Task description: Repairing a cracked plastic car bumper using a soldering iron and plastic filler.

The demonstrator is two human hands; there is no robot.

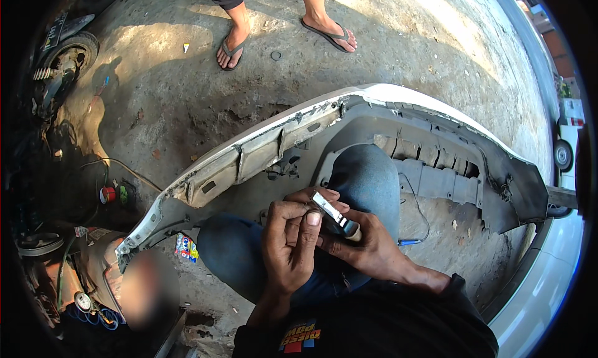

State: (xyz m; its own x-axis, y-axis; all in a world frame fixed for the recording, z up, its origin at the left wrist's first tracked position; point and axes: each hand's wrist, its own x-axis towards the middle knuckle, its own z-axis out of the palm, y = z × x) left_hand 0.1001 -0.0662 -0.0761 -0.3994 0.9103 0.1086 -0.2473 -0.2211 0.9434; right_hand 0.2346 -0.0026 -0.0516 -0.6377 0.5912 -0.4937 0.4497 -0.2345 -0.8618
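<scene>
My right hand (374, 246) is closed around a small hand tool (329, 210) with a shiny metal strip, a dark body and a pale end; it looks like a stapler. My left hand (289, 239) is closed at the tool's metal end, thumb against the fingers. Whether those fingers also pinch something small is hidden. Both hands are above my lap, between my jeans-clad knees. Around my knees curves a car bumper (258, 155), its grey inner side toward me and its white outer face away. Beside my right knee lies a blue-handled tool (409, 242) with a thin dark cable.
A person in flip-flops (327, 34) stands beyond the bumper. Left are a motorcycle wheel (73, 52), a red can (108, 195) and an air compressor (103, 267) with a gauge. A colourful packet (186, 248) lies by my left knee. A white car (542, 289) is close at right.
</scene>
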